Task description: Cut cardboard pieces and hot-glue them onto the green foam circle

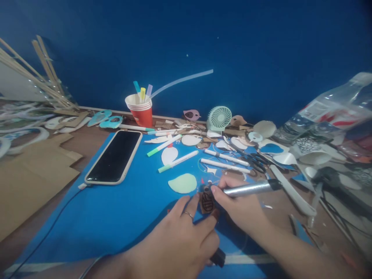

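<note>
My right hand grips a silver-barrelled marker, its tip end over a small brown cardboard piece. Black curved lines are drawn on that piece. With thumb and fingers on either side, my left hand steadies the cardboard on the blue mat. Under the left palm a black cap-like object sticks out, partly hidden. A pale green leaf-shaped cutout lies just beyond the left fingers.
A phone with a cable lies left. Behind stand a red paper cup of pens and a mint fan. Several white markers and cutouts are scattered ahead. At right are a plastic bottle and a black-handled tool.
</note>
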Demonstrator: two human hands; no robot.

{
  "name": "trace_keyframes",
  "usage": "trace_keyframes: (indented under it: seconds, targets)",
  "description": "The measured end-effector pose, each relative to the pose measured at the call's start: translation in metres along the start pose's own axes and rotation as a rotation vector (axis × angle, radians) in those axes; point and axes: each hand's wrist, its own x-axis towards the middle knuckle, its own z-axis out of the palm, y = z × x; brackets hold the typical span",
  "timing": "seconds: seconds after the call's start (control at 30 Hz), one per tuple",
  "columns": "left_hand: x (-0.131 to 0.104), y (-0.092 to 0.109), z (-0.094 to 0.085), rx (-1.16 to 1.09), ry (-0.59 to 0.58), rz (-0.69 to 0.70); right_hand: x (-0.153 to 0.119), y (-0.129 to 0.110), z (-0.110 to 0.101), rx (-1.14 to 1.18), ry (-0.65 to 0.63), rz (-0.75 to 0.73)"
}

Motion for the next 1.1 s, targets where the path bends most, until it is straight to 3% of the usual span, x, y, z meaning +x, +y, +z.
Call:
trace_keyframes:
  seconds: [0.33, 0.47, 0.63, 0.83, 1.0, 1.1]
  targets:
    - [-0.0004, 0.0009, 0.0029, 0.017, 0.007, 0.004, 0.0001, -0.0012, 0.0004, 0.094, -0.076, 0.030]
    - [-0.0010, 0.0016, 0.0024, 0.023, 0.002, 0.007, -0.0008, -0.0025, 0.0005, 0.063, -0.134, -0.022]
    - [-0.0010, 0.0007, 0.0035, 0.017, 0.018, 0.008, -0.0001, 0.0012, 0.0016, 0.018, -0.009, -0.011]
    - [-0.0008, 0.0002, 0.0040, 0.022, 0.013, 0.010, -0.0017, 0.0037, 0.0014, 0.009, -0.035, -0.008]
    - [-0.0015, 0.0001, 0.0052, 0.034, 0.022, 0.016, 0.0021, 0.0042, -0.0016, 0.043, 0.120, 0.009]
    - [-0.0028, -0.0003, 0.0062, 0.037, 0.026, 0.016, 0.0018, 0.0033, -0.0053, 0.080, 0.115, 0.010]
